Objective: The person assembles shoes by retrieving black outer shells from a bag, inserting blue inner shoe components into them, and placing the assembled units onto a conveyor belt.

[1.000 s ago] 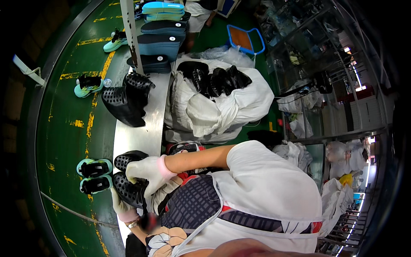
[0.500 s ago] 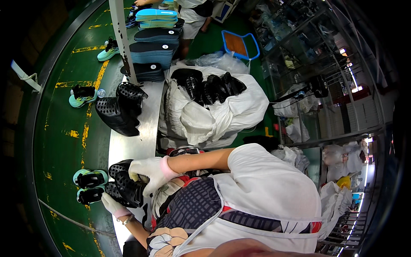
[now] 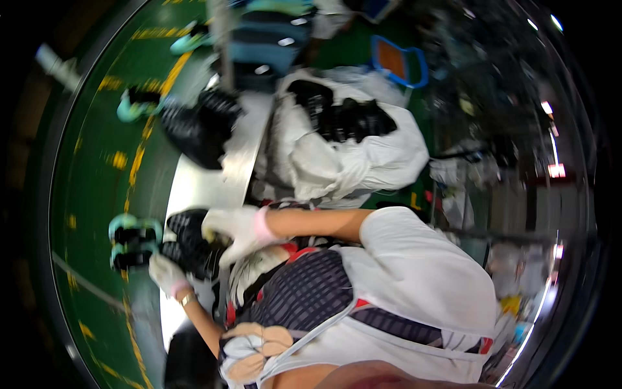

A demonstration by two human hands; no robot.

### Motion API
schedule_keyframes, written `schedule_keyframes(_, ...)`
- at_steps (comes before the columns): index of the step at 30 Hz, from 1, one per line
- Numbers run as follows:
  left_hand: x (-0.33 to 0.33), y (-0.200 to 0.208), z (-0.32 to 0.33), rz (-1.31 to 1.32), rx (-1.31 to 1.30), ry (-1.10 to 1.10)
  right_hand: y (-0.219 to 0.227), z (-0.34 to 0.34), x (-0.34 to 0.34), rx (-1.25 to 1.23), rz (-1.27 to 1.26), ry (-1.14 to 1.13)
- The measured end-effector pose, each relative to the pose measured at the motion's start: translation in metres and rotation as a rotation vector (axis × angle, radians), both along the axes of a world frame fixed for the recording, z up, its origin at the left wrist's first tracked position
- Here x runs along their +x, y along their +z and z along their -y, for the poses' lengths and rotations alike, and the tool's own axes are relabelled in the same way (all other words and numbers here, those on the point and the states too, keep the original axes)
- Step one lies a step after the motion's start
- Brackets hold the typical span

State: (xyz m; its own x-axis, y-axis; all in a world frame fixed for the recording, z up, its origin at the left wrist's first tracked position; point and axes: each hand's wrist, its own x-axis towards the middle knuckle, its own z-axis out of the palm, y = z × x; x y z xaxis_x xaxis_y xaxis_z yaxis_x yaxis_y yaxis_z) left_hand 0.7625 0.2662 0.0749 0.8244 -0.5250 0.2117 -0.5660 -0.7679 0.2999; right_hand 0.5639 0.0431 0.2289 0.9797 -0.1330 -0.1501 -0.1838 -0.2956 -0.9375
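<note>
Handling of black perforated clogs (image 3: pixel 186 231) over surface (image 3: pixel 204 185), toward half past eight, judged step in hand. Right hand (image 3: pixel 237 233) curved at their three o'clock, left hand (image 3: pixel 169 275) at seven; pinching cannot be told through blur. Steady hold seemingly called for next.
</note>
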Motion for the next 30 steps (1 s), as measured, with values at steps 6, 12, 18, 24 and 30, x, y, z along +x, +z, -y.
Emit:
schedule_keyframes(6, -0.001, 0.057, 0.016, -0.029, 0.025, -0.029, -0.006, -0.001, 0.018, -0.007, 0.087, 0.023)
schedule_keyframes(12, -0.023, 0.053, 0.014, -0.436, -0.239, 0.032, -0.016, -0.01, 0.017, -0.028, 0.116, 0.067)
schedule_keyframes(18, -0.035, 0.073, 0.011, -0.333, -0.32, 0.25, -0.01, -0.001, 0.026, -0.127, 0.189, 0.135)
schedule_keyframes(24, -0.06, 0.148, 0.02, -1.227, -1.23, 0.085, 0.013, -0.006, 0.056, -0.127, 0.425, 0.33)
schedule_keyframes(30, -0.087, 0.158, -0.003, -1.525, -1.591, 0.175, 0.022, -0.03, 0.065, -0.001, 0.311, 0.507)
